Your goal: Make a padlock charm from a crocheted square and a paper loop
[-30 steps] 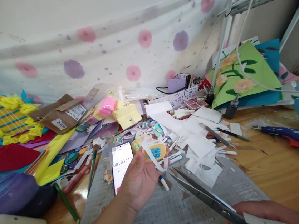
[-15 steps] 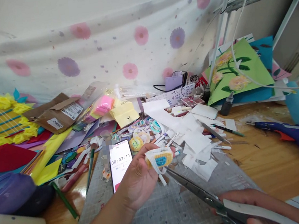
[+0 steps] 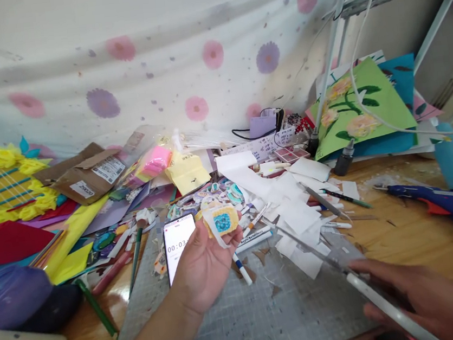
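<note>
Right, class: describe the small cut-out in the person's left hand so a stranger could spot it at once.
Start at the grey cutting mat, then find the left hand raised above it beside the phone. Pinched at its fingertips is the cut-out: a yellow square with a blue centre, white trimmings dangling, the only one lifted off the pile of stickers.

phone screen [image 3: 180,244] shows a timer, only "00:03" readable, hand covers the rest. cardboard box [image 3: 83,175] label is too blurry.

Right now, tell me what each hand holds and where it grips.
Left hand pinches the yellow-and-blue cutout at its lower edge; right hand holds the scissors at the handle end.
</note>
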A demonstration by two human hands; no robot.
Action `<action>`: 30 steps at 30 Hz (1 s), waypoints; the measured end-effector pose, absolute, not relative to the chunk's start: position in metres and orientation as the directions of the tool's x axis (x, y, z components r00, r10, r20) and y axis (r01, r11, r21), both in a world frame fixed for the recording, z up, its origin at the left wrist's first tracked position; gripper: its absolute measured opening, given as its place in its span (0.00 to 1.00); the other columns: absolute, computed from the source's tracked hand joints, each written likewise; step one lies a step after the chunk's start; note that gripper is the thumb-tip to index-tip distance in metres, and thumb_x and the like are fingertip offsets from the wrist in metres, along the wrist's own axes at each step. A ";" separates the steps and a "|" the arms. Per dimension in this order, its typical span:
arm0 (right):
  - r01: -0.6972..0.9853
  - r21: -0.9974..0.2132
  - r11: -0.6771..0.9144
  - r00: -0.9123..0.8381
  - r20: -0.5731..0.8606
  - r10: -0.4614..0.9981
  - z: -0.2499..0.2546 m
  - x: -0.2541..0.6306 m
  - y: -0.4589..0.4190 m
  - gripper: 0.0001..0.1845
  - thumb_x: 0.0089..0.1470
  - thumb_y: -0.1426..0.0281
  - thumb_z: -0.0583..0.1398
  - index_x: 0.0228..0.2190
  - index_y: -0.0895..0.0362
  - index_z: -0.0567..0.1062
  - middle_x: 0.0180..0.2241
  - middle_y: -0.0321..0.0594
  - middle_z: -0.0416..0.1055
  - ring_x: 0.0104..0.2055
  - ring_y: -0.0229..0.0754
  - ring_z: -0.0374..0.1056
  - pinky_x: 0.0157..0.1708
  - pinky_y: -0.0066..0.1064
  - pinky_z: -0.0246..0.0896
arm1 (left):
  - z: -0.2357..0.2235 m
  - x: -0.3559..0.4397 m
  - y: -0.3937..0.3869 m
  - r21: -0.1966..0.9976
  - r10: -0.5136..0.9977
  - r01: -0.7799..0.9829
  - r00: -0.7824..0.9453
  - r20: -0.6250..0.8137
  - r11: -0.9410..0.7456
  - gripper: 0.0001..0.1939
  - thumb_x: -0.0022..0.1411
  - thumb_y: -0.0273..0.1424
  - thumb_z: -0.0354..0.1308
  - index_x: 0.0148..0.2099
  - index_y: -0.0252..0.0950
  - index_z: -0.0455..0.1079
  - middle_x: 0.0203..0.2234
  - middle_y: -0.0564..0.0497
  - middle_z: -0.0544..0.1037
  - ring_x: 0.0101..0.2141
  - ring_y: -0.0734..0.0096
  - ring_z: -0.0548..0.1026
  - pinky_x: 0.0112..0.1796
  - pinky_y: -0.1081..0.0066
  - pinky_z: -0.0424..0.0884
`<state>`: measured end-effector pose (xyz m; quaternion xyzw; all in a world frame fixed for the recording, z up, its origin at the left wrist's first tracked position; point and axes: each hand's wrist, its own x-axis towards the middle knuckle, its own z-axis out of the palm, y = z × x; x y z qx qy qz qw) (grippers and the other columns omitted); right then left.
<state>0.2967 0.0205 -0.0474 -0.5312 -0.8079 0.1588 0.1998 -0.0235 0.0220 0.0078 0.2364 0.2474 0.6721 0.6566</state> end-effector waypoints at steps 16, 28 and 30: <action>0.846 -0.057 0.530 -0.483 0.338 0.808 -0.013 0.298 0.064 0.19 0.50 0.64 0.58 0.45 0.54 0.74 0.44 0.53 0.73 0.46 0.61 0.69 0.45 0.52 0.65 | 0.011 -0.012 0.007 0.509 0.982 -0.843 0.187 -0.032 0.177 0.20 0.56 0.41 0.61 0.48 0.35 0.72 0.42 0.40 0.78 0.39 0.61 0.76 0.45 0.56 0.68; 0.229 -0.634 0.739 -0.390 0.635 0.666 0.008 0.170 0.021 0.06 0.55 0.76 0.58 0.30 0.57 0.75 0.29 0.42 0.74 0.30 0.39 0.69 0.30 0.28 0.65 | 0.007 0.007 -0.008 0.454 0.936 -0.830 0.353 -0.022 0.323 0.19 0.55 0.42 0.61 0.45 0.35 0.74 0.40 0.43 0.79 0.37 0.64 0.76 0.45 0.59 0.69; 0.276 -0.530 0.802 -0.389 0.701 0.597 0.007 0.168 0.022 0.09 0.56 0.77 0.56 0.27 0.57 0.73 0.27 0.42 0.73 0.28 0.39 0.67 0.28 0.29 0.63 | 0.006 0.004 -0.007 0.443 0.934 -0.834 0.356 -0.023 0.329 0.20 0.56 0.42 0.61 0.45 0.34 0.74 0.40 0.42 0.79 0.38 0.64 0.76 0.45 0.59 0.70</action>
